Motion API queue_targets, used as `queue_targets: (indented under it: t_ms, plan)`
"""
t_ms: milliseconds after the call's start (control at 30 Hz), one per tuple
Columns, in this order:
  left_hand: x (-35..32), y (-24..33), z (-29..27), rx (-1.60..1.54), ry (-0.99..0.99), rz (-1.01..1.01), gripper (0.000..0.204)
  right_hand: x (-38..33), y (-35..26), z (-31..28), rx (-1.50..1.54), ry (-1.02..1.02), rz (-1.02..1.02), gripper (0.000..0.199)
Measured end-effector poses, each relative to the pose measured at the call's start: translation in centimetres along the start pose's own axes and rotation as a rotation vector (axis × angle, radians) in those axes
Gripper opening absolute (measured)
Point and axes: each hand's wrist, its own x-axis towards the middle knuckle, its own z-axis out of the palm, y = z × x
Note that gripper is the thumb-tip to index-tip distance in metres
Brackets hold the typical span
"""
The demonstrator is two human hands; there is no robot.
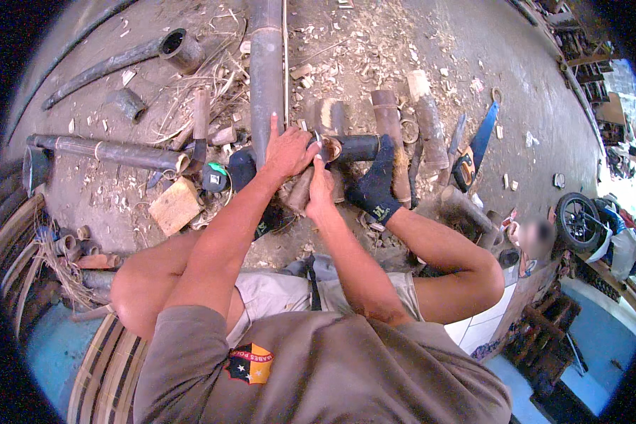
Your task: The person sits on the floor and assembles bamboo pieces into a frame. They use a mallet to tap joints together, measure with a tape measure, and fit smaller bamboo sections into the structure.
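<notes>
My left hand [287,150] is beside the near end of a long grey bamboo pole [267,78], one finger stretched forward and the others curled inward. My right hand [321,189] is closed just below it, its thumb pointing up. Between both hands shows a small pale metal blade [318,139], at the cut, reddish open end of a dark bamboo tube [360,147]. The tube lies crosswise and reaches my right foot [376,185], which wears a dark sock. My fingers hide the handle and what each hand grips.
Shavings litter the floor. Left lie a green-and-black tape measure [215,177], a wood block [176,205] and a bamboo pole [113,152]. Bamboo pieces [425,113] and a blue-bladed handsaw [482,141] lie right. Beyond are a wheel [579,222] and a blurred patch [536,237].
</notes>
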Motion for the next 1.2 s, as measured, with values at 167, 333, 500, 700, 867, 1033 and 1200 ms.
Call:
queue_targets:
  t_ms: [167, 333, 500, 700, 867, 1033, 1200]
  plan:
    - [-0.4, -0.1, 0.0, 0.012, 0.027, 0.011, 0.06, -4.1, -4.8, -3.4, -0.27, -0.083, 0.121, 0.035]
    - [-0.7, 0.2, -0.3, 0.044, -0.011, 0.002, 0.068, -3.6, -9.1, -5.4, -0.473, -0.248, 0.29, 0.04]
    - [-0.7, 1.1, -1.5, 0.081, -0.049, -0.006, 0.076, -3.2, -8.1, -8.0, -1.344, -0.302, -0.333, 0.052]
    - [-0.6, 1.1, -1.9, 0.012, -0.066, -0.031, 0.085, -2.8, -8.0, -7.9, -0.959, -0.209, 0.001, 0.048]
    - [-0.8, 0.7, -1.3, 0.046, -0.021, -0.014, 0.093, -3.9, -8.6, -7.8, -0.693, -0.261, 0.152, 0.038]
    - [-0.5, 1.3, -1.9, 0.043, -0.05, -0.03, 0.096, -4.7, -5.1, -10.3, -1.286, -0.067, -0.575, 0.05]
    - [-0.2, 1.6, -1.9, 0.072, -0.078, -0.053, 0.095, -6.7, -6.5, -7.7, -1.337, -0.053, -0.453, 0.055]
